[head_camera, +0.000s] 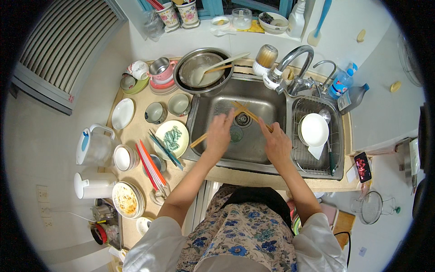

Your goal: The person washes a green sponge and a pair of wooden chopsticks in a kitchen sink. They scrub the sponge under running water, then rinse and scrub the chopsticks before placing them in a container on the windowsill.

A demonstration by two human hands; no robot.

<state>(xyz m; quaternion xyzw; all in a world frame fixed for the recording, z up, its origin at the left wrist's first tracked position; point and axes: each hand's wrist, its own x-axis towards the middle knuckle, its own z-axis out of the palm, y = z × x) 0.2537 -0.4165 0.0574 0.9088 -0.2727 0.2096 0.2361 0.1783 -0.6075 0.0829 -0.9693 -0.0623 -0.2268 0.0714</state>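
Note:
Over the stainless steel sink basin (pixel 248 149), my left hand (pixel 219 132) grips wooden chopsticks (pixel 198 139) that slant up past its fingers. My right hand (pixel 277 141) holds more wooden chopsticks (pixel 251 114), their far ends crossing those of the left above the drain. A small clear round object (pixel 236 134), perhaps a glass, lies in the basin between the hands. The faucet (pixel 300 54) with a filter stands behind. Left of the sink, dark green chopsticks (pixel 166 149) rest across a yellow plate (pixel 181 136) bearing a patterned green item.
Steel bowls (pixel 180 76) overlap the sink's back left corner. Stacked dirty plates (pixel 141 210), cups (pixel 155 113), red and white chopsticks (pixel 149 163) and pitchers (pixel 98 146) crowd the left counter. A wire rack (pixel 302 163) with white bowls (pixel 315 130) fills the right basin; a phone (pixel 363 166) stands beyond.

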